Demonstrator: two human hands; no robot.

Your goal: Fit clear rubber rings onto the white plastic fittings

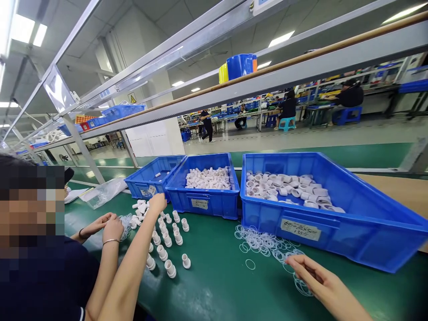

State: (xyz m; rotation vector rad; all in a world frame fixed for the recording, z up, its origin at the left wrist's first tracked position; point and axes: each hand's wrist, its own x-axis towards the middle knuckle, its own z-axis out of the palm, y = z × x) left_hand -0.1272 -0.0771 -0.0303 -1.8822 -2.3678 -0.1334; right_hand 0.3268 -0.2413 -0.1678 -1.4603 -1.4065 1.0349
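My left hand reaches far out over the green bench, its fingers curled downward at the back of several upright white plastic fittings. What it grips is hidden. At the right, my right hand pinches thumb and forefinger together on a thin translucent ring, at the edge of a loose spread of similar rings. A single ring lies apart on the bench. Smaller white pieces are heaped left of my left hand.
Blue bins stand along the back: one holds white collars, another small white parts, and the left bin a few pieces. On the left, a co-worker's hands work beside more rings. A shelf rail crosses above.
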